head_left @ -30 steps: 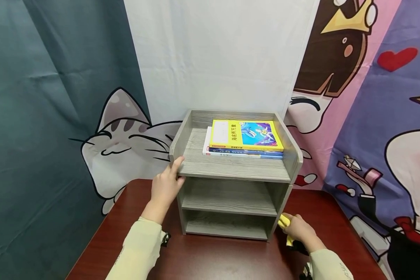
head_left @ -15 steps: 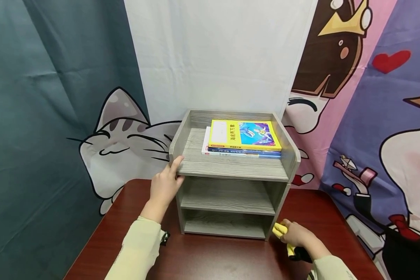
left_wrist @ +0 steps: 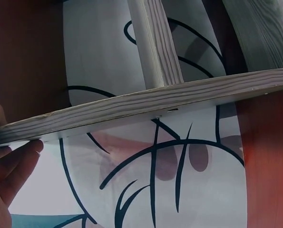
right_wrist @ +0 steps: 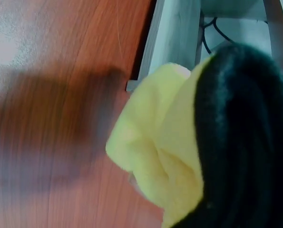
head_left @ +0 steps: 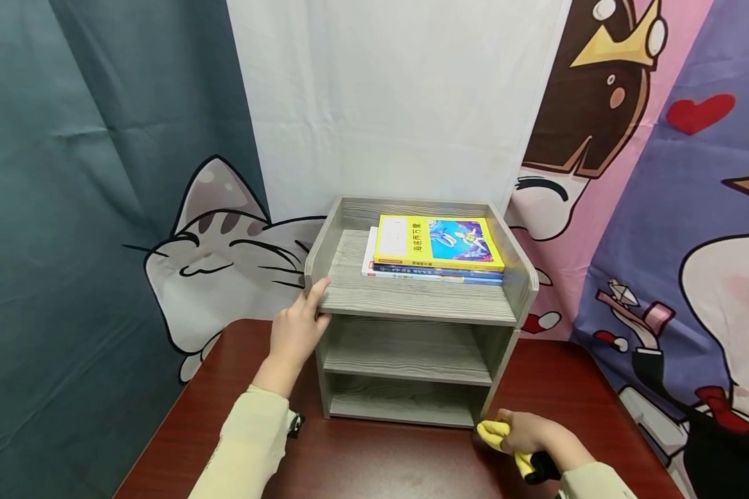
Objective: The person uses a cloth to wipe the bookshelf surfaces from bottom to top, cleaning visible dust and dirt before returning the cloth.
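A small grey wood-grain desktop shelf (head_left: 374, 299) stands on the table. My left hand (head_left: 295, 333) grips its left side panel near the top board. In the left wrist view, the thumb and fingers of that hand (left_wrist: 17, 175) lie on opposite faces of the panel edge (left_wrist: 103, 105). My right hand (head_left: 527, 433) holds a bunched yellow and black cloth (head_left: 493, 434) by the shelf's lower right front corner. In the right wrist view the fluffy cloth (right_wrist: 146, 137) hides most of the hand and overlaps the shelf side (right_wrist: 177, 40); contact with it cannot be told.
On the top board lies a stack of books: a yellow one (head_left: 440, 241) above blue and white ones (head_left: 412, 274). Two lower compartments face me. The reddish-brown table (head_left: 362, 461) runs to both sides, with a printed curtain (head_left: 387, 97) behind.
My right hand has moved with the cloth down along the shelf's right side towards me, to its lower front corner. The left hand stays on the side panel.
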Demonstrator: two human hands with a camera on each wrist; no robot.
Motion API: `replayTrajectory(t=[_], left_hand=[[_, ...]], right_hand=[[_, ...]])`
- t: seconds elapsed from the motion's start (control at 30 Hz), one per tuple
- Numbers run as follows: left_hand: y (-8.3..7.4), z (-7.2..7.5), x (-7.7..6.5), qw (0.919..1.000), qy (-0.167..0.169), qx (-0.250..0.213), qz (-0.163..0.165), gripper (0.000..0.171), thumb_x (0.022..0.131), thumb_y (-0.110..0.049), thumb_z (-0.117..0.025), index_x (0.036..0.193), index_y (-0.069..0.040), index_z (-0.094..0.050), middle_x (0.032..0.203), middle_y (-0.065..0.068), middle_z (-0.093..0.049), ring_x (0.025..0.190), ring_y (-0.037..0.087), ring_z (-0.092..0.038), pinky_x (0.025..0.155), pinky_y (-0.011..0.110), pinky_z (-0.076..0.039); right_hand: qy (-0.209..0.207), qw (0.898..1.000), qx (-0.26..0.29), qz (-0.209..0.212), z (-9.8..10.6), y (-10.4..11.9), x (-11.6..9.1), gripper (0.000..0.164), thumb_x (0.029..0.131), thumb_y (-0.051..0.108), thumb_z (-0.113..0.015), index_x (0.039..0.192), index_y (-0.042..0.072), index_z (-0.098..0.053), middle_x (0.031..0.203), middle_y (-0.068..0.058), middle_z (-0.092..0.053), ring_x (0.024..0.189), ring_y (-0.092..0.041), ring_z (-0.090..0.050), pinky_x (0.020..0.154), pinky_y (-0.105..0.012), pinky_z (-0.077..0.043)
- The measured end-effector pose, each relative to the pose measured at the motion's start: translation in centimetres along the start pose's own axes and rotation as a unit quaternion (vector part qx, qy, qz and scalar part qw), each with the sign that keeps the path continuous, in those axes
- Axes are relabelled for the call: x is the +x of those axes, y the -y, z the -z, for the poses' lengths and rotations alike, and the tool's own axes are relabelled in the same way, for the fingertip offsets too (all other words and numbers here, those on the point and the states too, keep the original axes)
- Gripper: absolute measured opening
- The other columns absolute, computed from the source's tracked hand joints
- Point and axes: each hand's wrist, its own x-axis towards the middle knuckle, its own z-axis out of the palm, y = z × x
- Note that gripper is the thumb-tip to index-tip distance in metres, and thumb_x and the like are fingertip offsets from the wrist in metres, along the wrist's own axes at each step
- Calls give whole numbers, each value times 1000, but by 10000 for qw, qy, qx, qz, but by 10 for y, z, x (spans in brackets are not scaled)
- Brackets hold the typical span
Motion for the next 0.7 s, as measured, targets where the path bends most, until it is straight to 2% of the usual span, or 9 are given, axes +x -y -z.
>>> replayTrajectory(t=[0.13,0.23,0.47,0.6,0.7], left_hand=[[0,-1,0,10000,-27,7,-30,71,64,-4,-75,125,-20,-43,78,16,-59,38,31,-46,37,42,-36],[0,-1,0,10000,-24,10,-44,71,63,-4,-75,125,-20,-43,79,17,-59,38,30,-46,37,42,-36],[-1,-1,0,10000,31,14,-30,72,64,-5,-76,125,-20,-42,80,17,-60,39,31,-47,37,42,-37],[0,-1,0,10000,1,22,-36,72,63,-5,-76,125,-20,-42,79,17,-59,39,32,-47,36,43,-37],[1,-1,0,10000,-2,36,-37,72,63,-5,-76,125,-20,-42,79,17,-59,39,32,-47,36,43,-37]], right_hand=[[195,9975,362,578,-2,4,2,43,61,9,-62,104,12,-57,79,-5,-52,64,-21,-47,59,-32,-37],[193,9937,541,964,-4,5,4,44,63,10,-62,107,9,-56,79,-5,-52,64,-20,-47,57,-32,-37],[226,9873,827,1339,-12,11,6,48,69,11,-63,116,4,-55,86,-5,-52,66,-17,-48,56,-29,-39],[9,9857,695,1535,-15,20,5,50,70,14,-64,118,1,-57,86,-5,-53,59,-12,-49,52,-27,-41],[-379,9854,433,1602,-17,29,4,53,70,16,-65,120,3,-58,88,-5,-53,57,-9,-48,51,-26,-41]])
